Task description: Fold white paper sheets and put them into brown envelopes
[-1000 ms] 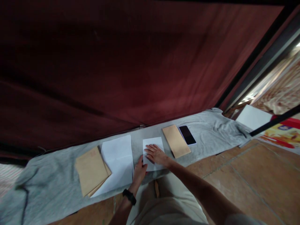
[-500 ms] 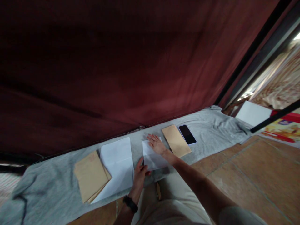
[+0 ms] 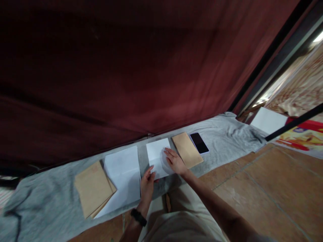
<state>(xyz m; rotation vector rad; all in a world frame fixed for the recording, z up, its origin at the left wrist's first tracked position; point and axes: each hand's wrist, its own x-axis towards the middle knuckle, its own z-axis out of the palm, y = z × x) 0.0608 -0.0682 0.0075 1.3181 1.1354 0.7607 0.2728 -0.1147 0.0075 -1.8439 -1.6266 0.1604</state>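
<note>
A folded sheet of white paper (image 3: 156, 150) lies on the grey cloth in front of me, a crease running across it. My left hand (image 3: 147, 184) holds its near left corner, thumb on top and fingers curled at the lower edge. On the sheet's right side rests my right hand (image 3: 175, 162), fingers stretched out over the paper. Just right of it lies a brown envelope (image 3: 188, 150), with a dark-screened phone (image 3: 199, 143) beside that. To the left are larger white sheets (image 3: 123, 171), partly covered by a stack of brown envelopes (image 3: 95, 188).
The grey cloth (image 3: 50, 198) covers a long narrow surface against a dark red curtain-like sheet (image 3: 141, 84). A dark bar (image 3: 295, 122) crosses at the right, in front of a white panel (image 3: 268, 120) and a colourful printed box (image 3: 302, 139). Brown floor tiles (image 3: 252, 188) lie below.
My right hand has drawn back from the far part of the paper toward its right side. More of the sheet's far end now shows. The view has shifted slightly.
</note>
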